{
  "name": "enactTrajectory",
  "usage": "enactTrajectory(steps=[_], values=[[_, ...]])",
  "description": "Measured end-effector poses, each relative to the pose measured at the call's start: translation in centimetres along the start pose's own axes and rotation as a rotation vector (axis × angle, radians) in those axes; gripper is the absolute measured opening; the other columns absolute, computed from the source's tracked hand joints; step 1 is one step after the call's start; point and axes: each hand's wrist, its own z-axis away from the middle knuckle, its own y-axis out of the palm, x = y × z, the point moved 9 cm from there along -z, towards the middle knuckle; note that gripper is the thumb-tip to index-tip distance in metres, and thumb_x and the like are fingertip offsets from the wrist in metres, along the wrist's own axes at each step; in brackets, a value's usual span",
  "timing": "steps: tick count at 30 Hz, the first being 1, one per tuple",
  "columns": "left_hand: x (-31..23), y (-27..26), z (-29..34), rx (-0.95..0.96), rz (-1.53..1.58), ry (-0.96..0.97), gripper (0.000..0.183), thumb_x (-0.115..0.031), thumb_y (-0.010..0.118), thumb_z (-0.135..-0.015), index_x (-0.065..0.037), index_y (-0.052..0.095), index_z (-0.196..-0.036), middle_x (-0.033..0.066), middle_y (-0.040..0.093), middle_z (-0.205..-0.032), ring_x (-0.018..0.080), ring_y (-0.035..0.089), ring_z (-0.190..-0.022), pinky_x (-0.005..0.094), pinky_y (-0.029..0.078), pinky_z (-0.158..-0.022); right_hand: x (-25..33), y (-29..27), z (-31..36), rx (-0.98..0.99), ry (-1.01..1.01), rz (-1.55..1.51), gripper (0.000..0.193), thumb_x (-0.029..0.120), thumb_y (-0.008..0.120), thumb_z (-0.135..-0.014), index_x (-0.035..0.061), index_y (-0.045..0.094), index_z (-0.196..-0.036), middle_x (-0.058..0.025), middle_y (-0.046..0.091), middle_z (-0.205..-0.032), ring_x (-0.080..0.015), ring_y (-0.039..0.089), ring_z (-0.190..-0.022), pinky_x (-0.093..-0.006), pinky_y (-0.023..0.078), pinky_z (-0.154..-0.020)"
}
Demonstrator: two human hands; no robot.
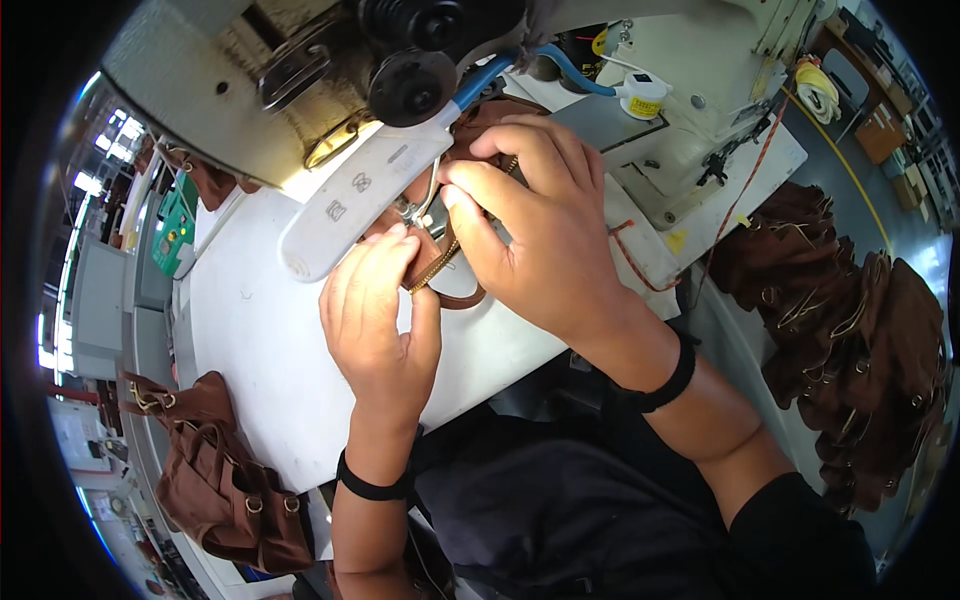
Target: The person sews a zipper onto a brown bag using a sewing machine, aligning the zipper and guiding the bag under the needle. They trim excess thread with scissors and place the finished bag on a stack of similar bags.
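Note:
Under the sewing machine's head, a brown leather-like piece [424, 272] with a brass-toothed zipper [436, 264] lies at the metal presser foot and needle area [412, 214]. My left hand [382, 315] is at its near left edge, fingers and thumb closed on the piece. From the right, my right hand [545, 225] bends over the far side of the same piece, its fingers curled and gripping the material. A darker brown fold [490, 118] shows beyond its fingertips. Part of the stitching spot is hidden behind my fingers and a pale elongated lamp [340, 220].
The sewing machine head [230, 80] overhangs the white tabletop [260, 330]. Brown bags [225, 480] sit at the lower left. A heap of brown bags [850, 340] hangs at the right. A white spool-like container [643, 95] and red cord [745, 190] are behind my right hand.

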Motion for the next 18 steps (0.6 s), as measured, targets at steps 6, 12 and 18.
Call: enactTrajectory(steps=[6, 12, 18], values=[[-0.1, -0.6, 0.1, 0.008, 0.041, 0.026, 0.036, 0.015, 0.065, -0.081, 0.002, 0.073, -0.114, 0.0152, 0.076, -0.113, 0.0310, 0.072, -0.110, 0.0391, 0.055, -0.097, -0.3, 0.7, 0.4, -0.004, 0.026, -0.033, 0.005, 0.014, 0.072, -0.084, 0.0086, 0.071, -0.083, -0.0057, 0.062, -0.103, -0.0281, 0.058, -0.111, -0.0461, 0.041, -0.097], [0.4, -0.5, -0.1, 0.022, 0.113, 0.003, 0.035, 0.013, 0.067, -0.081, 0.000, 0.074, -0.113, 0.0156, 0.075, -0.112, 0.0328, 0.072, -0.110, 0.0408, 0.056, -0.097, -0.2, 0.0, 1.6, 0.021, 0.072, -0.113, 0.010, 0.016, 0.075, -0.086, 0.0095, 0.074, -0.093, -0.0062, 0.065, -0.115, -0.0314, 0.056, -0.122, -0.0440, 0.038, -0.105], [0.7, -0.4, 0.0, 0.027, 0.142, -0.016, 0.038, 0.014, 0.066, -0.080, 0.000, 0.072, -0.116, 0.0153, 0.074, -0.115, 0.0333, 0.070, -0.111, 0.0422, 0.054, -0.100, -0.8, 0.0, 1.0, 0.037, 0.101, -0.101, 0.009, 0.016, 0.076, -0.085, 0.0099, 0.071, -0.088, -0.0062, 0.065, -0.113, -0.0314, 0.055, -0.124, -0.0468, 0.036, -0.107]])
